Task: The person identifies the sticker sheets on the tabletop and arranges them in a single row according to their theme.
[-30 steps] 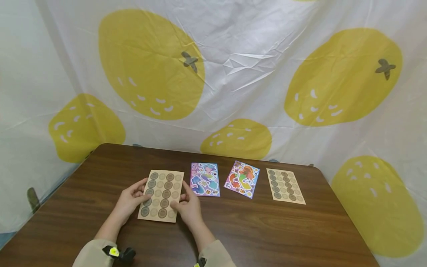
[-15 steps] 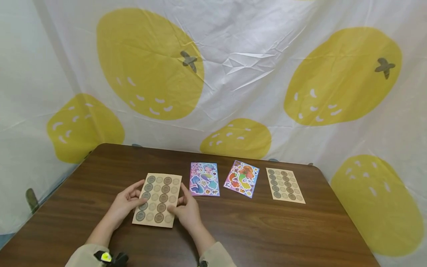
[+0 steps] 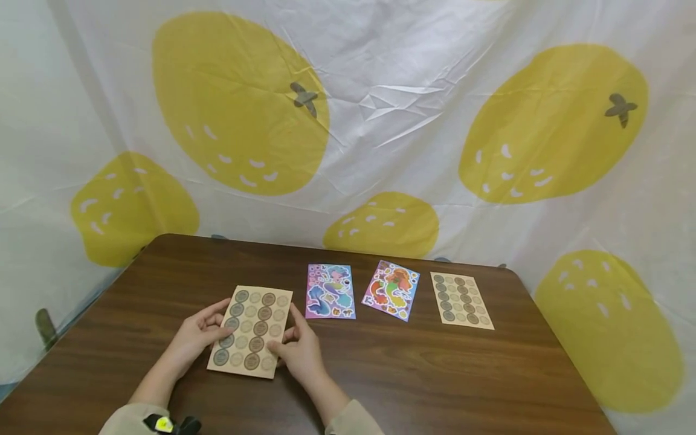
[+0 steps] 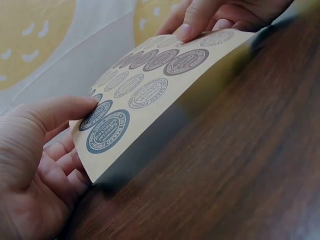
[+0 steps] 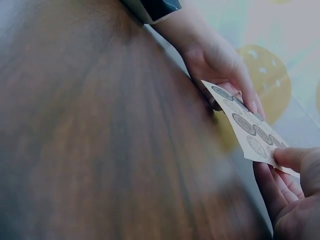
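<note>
Two grips pinch a tan sheet of round seals (image 3: 249, 329) by its long edges, the left hand (image 3: 194, 333) at nine o'clock and the right hand (image 3: 300, 352) between three and four, each thumb on the printed face. Seen from the left wrist, the sheet is tilted, its near short edge raised off the table (image 3: 435, 374). From it in the head view, a blue-haired mermaid sheet (image 3: 330, 291) lies at two o'clock, an orange-haired mermaid sheet (image 3: 391, 290) between two and three, and a second tan sheet (image 3: 462, 300) near three, well apart. Wood separates these three. At twelve, a strip of wood reaches the far edge before a fruit-patterned cloth (image 3: 402, 36); the broadest room stretches toward four.
</note>
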Available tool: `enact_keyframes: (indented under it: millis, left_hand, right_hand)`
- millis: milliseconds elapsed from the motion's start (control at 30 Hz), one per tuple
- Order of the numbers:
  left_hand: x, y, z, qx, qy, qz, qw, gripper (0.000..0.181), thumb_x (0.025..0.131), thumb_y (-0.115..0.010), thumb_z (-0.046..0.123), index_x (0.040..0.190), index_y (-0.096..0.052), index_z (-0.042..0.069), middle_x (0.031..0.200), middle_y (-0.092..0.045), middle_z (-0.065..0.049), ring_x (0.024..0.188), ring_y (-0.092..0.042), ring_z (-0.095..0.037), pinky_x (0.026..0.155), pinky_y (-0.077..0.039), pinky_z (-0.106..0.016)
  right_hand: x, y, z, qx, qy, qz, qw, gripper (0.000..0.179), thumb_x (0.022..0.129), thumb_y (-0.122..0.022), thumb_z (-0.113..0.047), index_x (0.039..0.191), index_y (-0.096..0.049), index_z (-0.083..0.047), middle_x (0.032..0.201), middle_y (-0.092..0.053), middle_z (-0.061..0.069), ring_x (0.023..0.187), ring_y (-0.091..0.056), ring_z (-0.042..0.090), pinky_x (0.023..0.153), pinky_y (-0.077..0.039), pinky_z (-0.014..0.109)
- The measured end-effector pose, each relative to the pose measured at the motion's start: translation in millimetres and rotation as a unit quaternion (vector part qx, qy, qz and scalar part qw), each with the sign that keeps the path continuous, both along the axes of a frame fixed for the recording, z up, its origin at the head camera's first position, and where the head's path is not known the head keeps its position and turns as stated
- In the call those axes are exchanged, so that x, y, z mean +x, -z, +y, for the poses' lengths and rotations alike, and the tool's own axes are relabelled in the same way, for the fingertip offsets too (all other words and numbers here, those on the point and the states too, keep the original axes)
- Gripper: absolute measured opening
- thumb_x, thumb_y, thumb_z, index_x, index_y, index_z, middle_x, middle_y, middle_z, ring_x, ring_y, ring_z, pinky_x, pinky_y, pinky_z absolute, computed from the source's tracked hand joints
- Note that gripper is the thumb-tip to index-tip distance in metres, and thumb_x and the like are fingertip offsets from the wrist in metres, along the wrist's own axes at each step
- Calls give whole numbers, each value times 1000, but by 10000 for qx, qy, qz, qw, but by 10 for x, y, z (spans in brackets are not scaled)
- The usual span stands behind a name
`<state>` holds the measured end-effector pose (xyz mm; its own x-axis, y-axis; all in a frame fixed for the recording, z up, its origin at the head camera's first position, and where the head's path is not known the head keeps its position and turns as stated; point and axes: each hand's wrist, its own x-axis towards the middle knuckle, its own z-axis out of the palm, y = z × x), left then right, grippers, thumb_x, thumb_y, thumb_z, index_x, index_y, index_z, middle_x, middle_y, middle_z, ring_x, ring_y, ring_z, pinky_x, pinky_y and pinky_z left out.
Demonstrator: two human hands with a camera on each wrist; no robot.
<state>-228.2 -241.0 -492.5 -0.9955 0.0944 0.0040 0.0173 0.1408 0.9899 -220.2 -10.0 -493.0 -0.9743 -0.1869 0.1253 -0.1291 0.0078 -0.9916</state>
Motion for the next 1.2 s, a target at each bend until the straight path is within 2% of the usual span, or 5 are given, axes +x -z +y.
enact_keyframes:
  millis: [100, 500, 600, 833, 1200]
  left_hand:
    - [32, 7, -33, 85, 48, -39, 9999, 73, 86, -72, 11, 147, -33, 0, 87, -60, -13, 63, -60, -15, 53, -51, -29]
    - [243, -6, -229, -157, 126, 208, 9996, 71, 86, -71, 11, 145, -34, -1, 78, -60, -10, 52, -49, -12, 46, -44, -26]
    - [286, -6, -280, -254, 169, 268, 9992, 70, 87, -71, 11, 145, -34, -2, 77, -60, -9, 51, -48, -12, 45, -43, -27]
    - [359, -17, -395, -445, 200, 67, 9988, 70, 86, -72, 14, 145, -36, 0, 76, -60, -11, 51, -50, -13, 45, -46, -28]
    - [406, -60, -514, -590, 529, 24, 9968, 71, 88, -69, 13, 145, -31, -6, 77, -61, -11, 50, -48, -11, 45, -45, -28]
  right_hand:
    - [29, 6, -12, 32, -58, -69, 10000, 85, 77, -73, 9, 149, -31, -6, 69, -56, 3, 49, -55, 10, 43, -53, 32]
    - [179, -2, -90, 8, -301, -59, 9995, 85, 77, -73, 9, 149, -31, -6, 67, -58, 1, 42, -55, 15, 39, -52, 34]
    - [213, -10, -107, -24, -412, -217, 9989, 84, 77, -73, 8, 149, -32, -8, 67, -59, 1, 43, -56, 13, 40, -52, 33]
    - [293, 2, -164, -108, -546, -421, 9976, 86, 76, -74, 8, 149, -32, -9, 67, -60, 1, 44, -59, 13, 40, -52, 32]
    - [369, -9, -239, -181, -542, -524, 9970, 87, 75, -74, 9, 149, -30, -7, 67, -63, 3, 45, -62, 17, 40, -52, 31]
